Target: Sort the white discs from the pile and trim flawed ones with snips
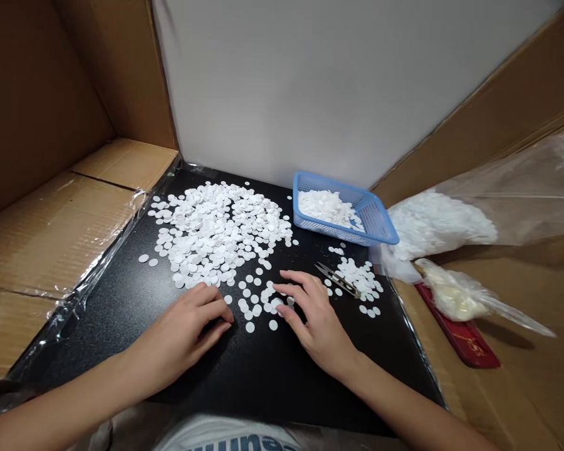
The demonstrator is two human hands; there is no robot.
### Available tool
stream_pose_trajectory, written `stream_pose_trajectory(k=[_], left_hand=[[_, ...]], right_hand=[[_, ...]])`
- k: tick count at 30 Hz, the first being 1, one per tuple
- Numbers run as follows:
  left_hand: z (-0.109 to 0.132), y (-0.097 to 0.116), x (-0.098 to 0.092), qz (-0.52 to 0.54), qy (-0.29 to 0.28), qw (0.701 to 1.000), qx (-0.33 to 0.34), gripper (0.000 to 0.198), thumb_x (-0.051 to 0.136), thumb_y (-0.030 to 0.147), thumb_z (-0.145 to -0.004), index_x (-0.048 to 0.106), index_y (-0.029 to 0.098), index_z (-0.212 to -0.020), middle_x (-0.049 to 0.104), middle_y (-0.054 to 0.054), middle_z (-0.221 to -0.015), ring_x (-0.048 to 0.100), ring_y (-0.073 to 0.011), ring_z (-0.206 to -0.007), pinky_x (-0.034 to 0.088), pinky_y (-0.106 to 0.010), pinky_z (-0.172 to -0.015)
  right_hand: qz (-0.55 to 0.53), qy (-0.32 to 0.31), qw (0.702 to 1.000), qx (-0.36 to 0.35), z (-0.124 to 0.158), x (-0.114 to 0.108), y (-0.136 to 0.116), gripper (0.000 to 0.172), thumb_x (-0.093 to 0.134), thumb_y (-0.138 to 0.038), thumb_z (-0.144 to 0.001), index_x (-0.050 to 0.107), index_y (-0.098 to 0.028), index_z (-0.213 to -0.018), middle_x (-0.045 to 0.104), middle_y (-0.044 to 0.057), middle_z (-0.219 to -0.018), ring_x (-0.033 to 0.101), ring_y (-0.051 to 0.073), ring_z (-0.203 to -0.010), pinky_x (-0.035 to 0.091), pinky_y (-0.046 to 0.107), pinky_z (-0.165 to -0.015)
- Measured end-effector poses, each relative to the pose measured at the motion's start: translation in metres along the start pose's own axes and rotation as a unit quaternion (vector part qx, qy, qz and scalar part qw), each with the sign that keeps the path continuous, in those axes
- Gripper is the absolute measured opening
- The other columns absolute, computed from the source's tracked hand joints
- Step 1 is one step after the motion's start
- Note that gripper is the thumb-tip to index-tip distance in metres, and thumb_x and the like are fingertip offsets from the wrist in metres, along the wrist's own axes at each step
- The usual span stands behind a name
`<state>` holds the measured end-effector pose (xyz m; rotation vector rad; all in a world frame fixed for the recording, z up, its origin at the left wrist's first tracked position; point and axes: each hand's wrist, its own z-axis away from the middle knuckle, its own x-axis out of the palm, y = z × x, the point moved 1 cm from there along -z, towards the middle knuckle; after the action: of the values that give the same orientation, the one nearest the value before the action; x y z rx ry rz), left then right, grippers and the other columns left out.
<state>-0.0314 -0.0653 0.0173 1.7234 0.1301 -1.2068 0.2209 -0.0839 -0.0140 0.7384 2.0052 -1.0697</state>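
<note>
A big heap of small white round discs (pixel 219 228) lies on a black mat (pixel 244 369). My left hand (pixel 188 332) rests flat on the mat just below the heap, fingers stretched toward a few loose discs (pixel 254 307), holding nothing. My right hand (pixel 310 313) lies with fingers spread over the same loose discs, fingertips touching some. Small metal snips (pixel 337 280) lie just right of my right hand, beside a smaller pile of discs (pixel 360 279).
A blue plastic basket (pixel 376 225) holding white discs stands at the back right. A clear bag (pixel 451 222) full of discs and a smaller bag (pixel 455 294) lie to the right on cardboard, above a red flat object (pixel 470 344). Cardboard walls surround the mat.
</note>
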Motion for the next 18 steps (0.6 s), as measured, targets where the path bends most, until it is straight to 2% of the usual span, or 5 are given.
stream_pose_trajectory(k=[3,7,12,15,18], left_hand=[[-0.015,0.001,-0.003,-0.038,0.000,0.999,-0.015,0.019,0.046,0.018,-0.097,0.065,0.020,-0.093,0.061,-0.005,-0.093,0.057,-0.0216,-0.088,0.044,-0.033,-0.077],[-0.046,0.005,0.001,-0.098,-0.012,0.995,-0.007,0.014,0.050,0.016,-0.096,0.063,0.017,-0.092,0.060,-0.007,-0.093,0.056,-0.0236,-0.087,0.042,-0.036,-0.077],[-0.075,0.000,0.012,-0.123,-0.041,0.992,0.006,0.004,0.067,0.016,-0.087,0.063,0.016,-0.087,0.062,-0.007,-0.088,0.057,-0.0251,-0.084,0.040,-0.035,-0.073],[-0.082,-0.004,0.015,-0.119,-0.053,0.991,0.006,0.006,0.068,0.013,-0.084,0.064,0.017,-0.081,0.062,-0.006,-0.083,0.058,-0.0238,-0.080,0.039,-0.033,-0.069],[-0.087,0.000,0.010,-0.123,-0.068,0.990,0.002,0.010,0.067,0.009,-0.081,0.063,0.017,-0.075,0.062,-0.006,-0.082,0.059,-0.0226,-0.078,0.040,-0.031,-0.066]], right_hand=[[0.001,0.005,1.000,-0.014,-0.013,-0.008,0.002,0.019,0.052,-0.024,-0.102,0.067,-0.020,-0.092,0.070,0.006,-0.093,0.064,0.021,-0.089,0.046,0.038,-0.082],[0.055,0.004,0.998,0.027,-0.029,-0.025,0.027,0.026,0.048,-0.028,-0.103,0.062,-0.019,-0.082,0.062,0.000,-0.068,0.056,0.015,-0.058,0.040,0.029,-0.060],[0.202,-0.003,0.972,0.118,-0.022,-0.050,0.078,0.015,0.049,-0.023,-0.095,0.063,-0.020,-0.099,0.063,0.007,-0.097,0.059,0.019,-0.067,0.041,0.031,-0.055],[0.220,-0.036,0.966,0.129,-0.010,-0.056,0.101,0.007,0.061,-0.025,-0.088,0.064,-0.022,-0.094,0.063,0.005,-0.083,0.061,0.024,-0.073,0.044,0.034,-0.061],[0.155,-0.056,0.974,0.153,-0.005,-0.055,0.113,0.005,0.065,-0.024,-0.085,0.064,-0.023,-0.090,0.063,0.001,-0.073,0.060,0.022,-0.070,0.044,0.033,-0.062]])
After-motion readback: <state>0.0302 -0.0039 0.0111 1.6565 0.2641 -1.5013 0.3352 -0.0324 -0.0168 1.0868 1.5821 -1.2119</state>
